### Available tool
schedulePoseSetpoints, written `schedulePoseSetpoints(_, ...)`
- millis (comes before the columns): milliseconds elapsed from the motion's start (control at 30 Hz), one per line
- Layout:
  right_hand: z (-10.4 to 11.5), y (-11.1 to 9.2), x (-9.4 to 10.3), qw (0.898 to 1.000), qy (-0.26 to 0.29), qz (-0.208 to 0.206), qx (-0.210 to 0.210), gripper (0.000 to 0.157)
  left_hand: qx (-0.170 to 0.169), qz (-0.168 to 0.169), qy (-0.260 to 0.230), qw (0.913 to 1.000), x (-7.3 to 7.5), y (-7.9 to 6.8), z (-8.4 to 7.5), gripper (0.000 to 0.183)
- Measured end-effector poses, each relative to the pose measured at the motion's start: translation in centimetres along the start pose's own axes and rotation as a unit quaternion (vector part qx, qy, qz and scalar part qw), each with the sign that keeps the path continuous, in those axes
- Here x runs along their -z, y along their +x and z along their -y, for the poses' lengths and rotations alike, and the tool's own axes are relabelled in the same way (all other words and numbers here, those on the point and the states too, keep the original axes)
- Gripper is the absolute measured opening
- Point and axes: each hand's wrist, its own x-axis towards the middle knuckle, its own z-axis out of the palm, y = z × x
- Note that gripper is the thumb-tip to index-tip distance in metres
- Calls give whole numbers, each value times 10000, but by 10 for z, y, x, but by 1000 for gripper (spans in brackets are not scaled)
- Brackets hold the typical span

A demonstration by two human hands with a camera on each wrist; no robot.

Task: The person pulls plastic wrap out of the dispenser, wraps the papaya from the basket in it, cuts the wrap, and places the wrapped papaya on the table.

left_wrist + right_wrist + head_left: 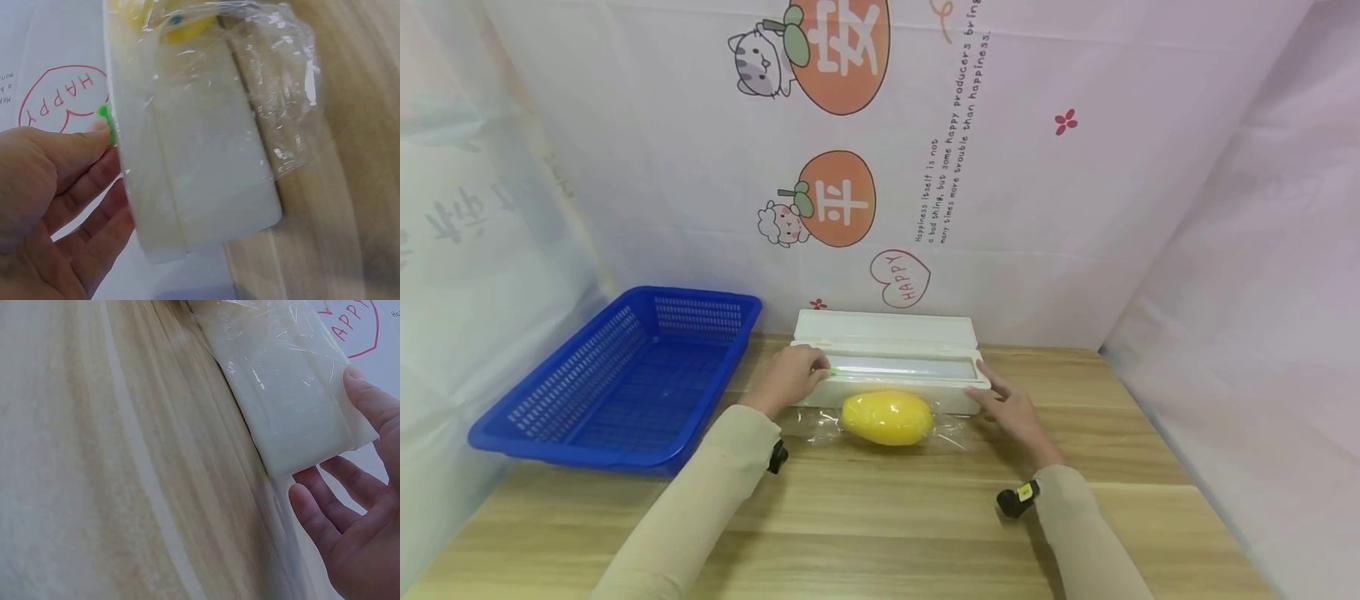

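A white cling film dispenser (891, 398) lies lengthwise with its lid (886, 327) raised at the back and a roll inside. Clear film comes over its front, around and beside a yellow oval fruit (887, 417) lying against the box. At the left end, my left hand (790, 375) has its thumb on a small green slide cutter (107, 123), with the other fingers bent at the box's edge. My right hand (1011, 410) holds the right end, thumb (370, 400) at the upper edge and fingers (325, 500) by the end face.
A blue perforated basket (625, 383) stands to the left on the wooden table (910, 533). Behind the dispenser hangs a white printed sheet (1030, 250), with pale sheets along both sides. Each wrist carries a small black camera.
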Motion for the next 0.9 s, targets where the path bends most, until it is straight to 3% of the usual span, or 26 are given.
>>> schedulePoseSetpoints(467, 1, -3, -1, 10000, 34, 38, -4, 72, -51, -56, -316, 9995, 3, -5, 0, 13)
schedulePoseSetpoints(667, 2, -2, 1, 9999, 103, 85, -104, 72, -268, -335, -456, 9980, 1, -6, 10, 8)
schedulePoseSetpoints(900, 0, 1, 3, 9995, 290, 118, -104, 72, -267, -328, -590, 9974, 3, -8, 17, 7)
